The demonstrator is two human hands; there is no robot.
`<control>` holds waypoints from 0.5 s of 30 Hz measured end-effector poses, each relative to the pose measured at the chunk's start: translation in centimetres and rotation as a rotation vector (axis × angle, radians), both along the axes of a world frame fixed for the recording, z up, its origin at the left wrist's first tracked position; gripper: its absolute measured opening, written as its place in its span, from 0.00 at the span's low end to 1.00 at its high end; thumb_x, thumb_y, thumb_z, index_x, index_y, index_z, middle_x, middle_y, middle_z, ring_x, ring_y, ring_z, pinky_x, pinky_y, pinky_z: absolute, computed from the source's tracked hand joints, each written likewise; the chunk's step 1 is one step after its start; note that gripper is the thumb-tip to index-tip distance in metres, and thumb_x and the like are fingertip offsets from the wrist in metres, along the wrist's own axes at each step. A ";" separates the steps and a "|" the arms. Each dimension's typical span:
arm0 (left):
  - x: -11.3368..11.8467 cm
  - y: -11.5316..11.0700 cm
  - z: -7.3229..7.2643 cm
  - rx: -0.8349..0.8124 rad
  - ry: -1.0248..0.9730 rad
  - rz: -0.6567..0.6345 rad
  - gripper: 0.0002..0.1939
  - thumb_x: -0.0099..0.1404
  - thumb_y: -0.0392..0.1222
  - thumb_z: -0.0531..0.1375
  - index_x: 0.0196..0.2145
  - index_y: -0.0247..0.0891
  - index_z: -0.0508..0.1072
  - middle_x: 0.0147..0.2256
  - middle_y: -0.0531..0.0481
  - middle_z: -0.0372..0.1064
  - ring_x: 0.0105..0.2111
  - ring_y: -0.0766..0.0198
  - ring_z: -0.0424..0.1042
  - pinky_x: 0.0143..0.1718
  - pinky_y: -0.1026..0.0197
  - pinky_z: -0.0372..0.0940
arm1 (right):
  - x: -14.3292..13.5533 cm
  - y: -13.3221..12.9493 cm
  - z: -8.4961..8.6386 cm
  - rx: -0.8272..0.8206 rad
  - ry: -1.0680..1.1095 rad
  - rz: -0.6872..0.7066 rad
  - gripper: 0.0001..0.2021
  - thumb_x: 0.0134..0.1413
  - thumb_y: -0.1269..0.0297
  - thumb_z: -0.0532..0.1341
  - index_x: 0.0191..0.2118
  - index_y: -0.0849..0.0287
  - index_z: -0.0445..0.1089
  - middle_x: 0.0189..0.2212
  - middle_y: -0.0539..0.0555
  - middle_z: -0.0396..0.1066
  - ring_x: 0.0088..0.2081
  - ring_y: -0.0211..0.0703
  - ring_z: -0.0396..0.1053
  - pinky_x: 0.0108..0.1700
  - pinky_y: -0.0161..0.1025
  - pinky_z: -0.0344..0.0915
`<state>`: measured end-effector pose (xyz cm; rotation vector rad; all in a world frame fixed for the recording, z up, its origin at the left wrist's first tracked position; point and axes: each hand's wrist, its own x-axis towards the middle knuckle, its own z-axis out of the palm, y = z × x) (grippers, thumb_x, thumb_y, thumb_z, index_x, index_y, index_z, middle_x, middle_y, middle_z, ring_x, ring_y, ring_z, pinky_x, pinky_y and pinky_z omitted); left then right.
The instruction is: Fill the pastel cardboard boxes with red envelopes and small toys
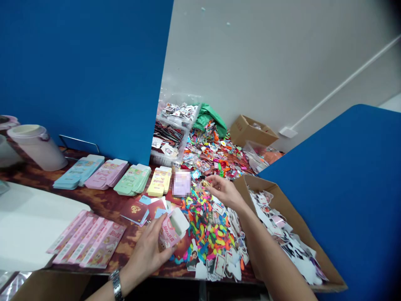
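Observation:
My left hand (152,244) grips a small pink printed cardboard box (171,230), tilted, with its top flap up and its mouth open. At the near side of the trinket heap, my right hand (225,190) has its fingers curled together beside a small gold-coloured item (205,184); exactly what lies between the fingertips is too small to make out. Below that hand spreads a pile of bright, balloon-like pieces (209,225). Dark red cards (134,211) lie behind the pink box, some overlapping.
Flattened boxes stand in blue (78,171), purple (106,173), green (133,179) and yellow (159,182) stacks. Several pink boxes (90,242) lie at left. A carton of cutout stickers (294,221) is at right. Blue partitions (78,75) flank the table.

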<state>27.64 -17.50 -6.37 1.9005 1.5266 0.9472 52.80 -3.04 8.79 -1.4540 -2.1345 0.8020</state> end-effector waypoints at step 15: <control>-0.2 -0.3 0.2 0.005 -0.022 -0.003 0.39 0.57 0.49 0.64 0.62 0.37 0.56 0.56 0.37 0.64 0.55 0.47 0.66 0.55 0.46 0.64 | -1.2 -0.7 -3.2 0.154 -0.686 0.045 0.12 0.60 0.70 0.56 0.49 0.58 0.70 0.42 0.57 0.72 0.40 0.43 0.70 0.42 0.34 0.60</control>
